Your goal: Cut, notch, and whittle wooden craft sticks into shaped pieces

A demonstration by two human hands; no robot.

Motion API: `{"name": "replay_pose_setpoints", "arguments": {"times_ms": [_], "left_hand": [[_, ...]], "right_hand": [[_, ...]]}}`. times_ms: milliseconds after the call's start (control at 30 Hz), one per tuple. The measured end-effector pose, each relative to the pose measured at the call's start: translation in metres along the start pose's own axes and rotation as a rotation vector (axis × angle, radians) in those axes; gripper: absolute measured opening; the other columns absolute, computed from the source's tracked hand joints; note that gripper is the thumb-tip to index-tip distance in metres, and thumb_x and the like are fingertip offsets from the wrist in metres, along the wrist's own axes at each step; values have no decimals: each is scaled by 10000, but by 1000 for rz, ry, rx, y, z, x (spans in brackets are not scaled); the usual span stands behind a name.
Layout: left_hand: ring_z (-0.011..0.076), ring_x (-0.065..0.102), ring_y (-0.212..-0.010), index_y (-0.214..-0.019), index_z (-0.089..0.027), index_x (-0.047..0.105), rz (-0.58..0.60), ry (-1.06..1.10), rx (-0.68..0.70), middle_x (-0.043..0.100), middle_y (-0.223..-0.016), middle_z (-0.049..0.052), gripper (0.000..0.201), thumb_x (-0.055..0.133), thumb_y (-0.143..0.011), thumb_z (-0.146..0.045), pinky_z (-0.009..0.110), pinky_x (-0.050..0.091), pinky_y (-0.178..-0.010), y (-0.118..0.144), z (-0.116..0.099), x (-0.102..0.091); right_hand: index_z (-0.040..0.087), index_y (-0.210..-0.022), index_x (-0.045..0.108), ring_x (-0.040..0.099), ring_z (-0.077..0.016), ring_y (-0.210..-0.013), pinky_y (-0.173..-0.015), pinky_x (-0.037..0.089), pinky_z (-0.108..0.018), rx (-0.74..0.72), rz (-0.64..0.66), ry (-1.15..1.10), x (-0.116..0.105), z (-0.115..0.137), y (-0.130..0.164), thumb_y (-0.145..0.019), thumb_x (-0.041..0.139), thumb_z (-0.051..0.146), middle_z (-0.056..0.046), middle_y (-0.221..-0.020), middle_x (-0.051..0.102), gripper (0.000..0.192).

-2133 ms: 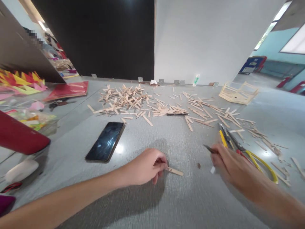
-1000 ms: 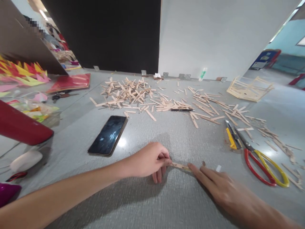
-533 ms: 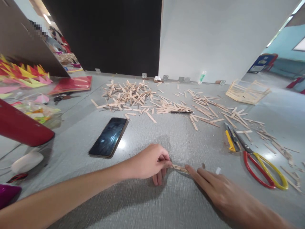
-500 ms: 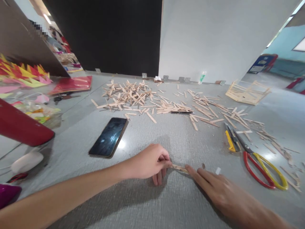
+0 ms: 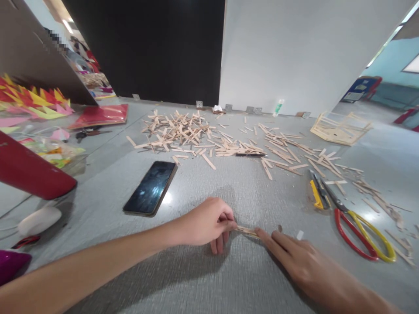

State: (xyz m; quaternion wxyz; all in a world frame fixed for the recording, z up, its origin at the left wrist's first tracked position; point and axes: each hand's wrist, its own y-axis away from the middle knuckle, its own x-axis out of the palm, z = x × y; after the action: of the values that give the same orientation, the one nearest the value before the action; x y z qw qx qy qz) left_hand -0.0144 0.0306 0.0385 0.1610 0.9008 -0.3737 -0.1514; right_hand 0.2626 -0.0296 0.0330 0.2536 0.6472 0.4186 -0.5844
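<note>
A grey, finely textured tabletop (image 5: 203, 279) fills the view, backed by a black panel on the far left and a white wall on the far right. Nearest the camera, the left hand (image 5: 204, 224) is curled, its thumb and fingers pinching the left end of a small wooden craft stick (image 5: 246, 230) that lies flat on the surface in the near middle. The right hand (image 5: 296, 257) comes in from the near right with its fingers extended and loose, the forefinger tip pressing down on the stick's right end; it grips nothing. Just beyond that hand lie a tiny dark scrap and a small white scrap (image 5: 299, 235). Further right rest scissors with red and yellow handles (image 5: 360, 233), and just beside their blades a yellow utility knife (image 5: 316, 194). To the left of the hands a dark smartphone (image 5: 151, 187) lies face up, apart from them. At the near left edge sit a red object (image 5: 29, 172), a white rounded object (image 5: 39, 220) and a magenta corner. Farther back, a wide scatter of loose craft sticks (image 5: 176, 131) stretches across the table, with a black pen (image 5: 250, 154) lying among them. At the far right stands a frame built of sticks (image 5: 338, 128); at the far left lie a red sheet (image 5: 101, 115) and bright spiky paper shapes (image 5: 36, 102). A small glue bottle (image 5: 279, 107) stands against the white wall.
</note>
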Motion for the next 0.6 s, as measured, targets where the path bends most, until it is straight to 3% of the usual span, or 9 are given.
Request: {"name": "replay_pose_setpoints", "arguments": {"times_ms": [133, 200, 300, 433, 600], "left_hand": [[106, 622, -399, -732, -169, 583, 10, -17, 13, 632, -588, -8, 315, 526, -1033, -238, 169, 495, -406, 1, -2, 1], [106, 611, -392, -726, -172, 576, 8, -26, 25, 621, -577, -14, 338, 512, -1044, -265, 174, 497, -404, 2, -3, 1], [113, 610, -394, -721, -180, 556, 0, -28, 41, 614, -580, -21, 355, 527, -1044, -324, 190, 497, -401, 3, -4, 2], [140, 631, -408, -714, -187, 550, 3, -34, 59, 619, -567, -16, 387, 577, -1024, -418, 222, 511, -412, 2, -2, 0], [149, 644, -406, -722, -185, 563, 0, -47, 64, 622, -559, -14, 356, 564, -1026, -371, 235, 530, -425, 0, 0, 0]], "right_hand": [[48, -1337, 550, 784, -248, -769, -597, 640, -340, 27, 3, 95, -9, 5, -9, -665, 427, -86, -104, -958, 789, 696], [112, -1143, 647, 749, -273, -687, -533, 594, -368, 76, 47, 216, -15, 12, -19, -675, 482, -62, -97, -868, 766, 526], [192, -866, 659, 625, -241, -480, -418, 454, -333, 140, 90, 387, -19, 26, -34, -708, 571, 2, -46, -639, 634, 263], [170, -841, 664, 590, -233, -411, -398, 351, -300, 155, 116, 525, -12, 34, -41, -733, 630, 77, -56, -569, 595, 146], [188, -934, 643, 625, -189, -393, -403, 267, -293, 43, 176, 341, -7, 8, -37, -692, 624, -10, 9, -576, 641, 313]]}}
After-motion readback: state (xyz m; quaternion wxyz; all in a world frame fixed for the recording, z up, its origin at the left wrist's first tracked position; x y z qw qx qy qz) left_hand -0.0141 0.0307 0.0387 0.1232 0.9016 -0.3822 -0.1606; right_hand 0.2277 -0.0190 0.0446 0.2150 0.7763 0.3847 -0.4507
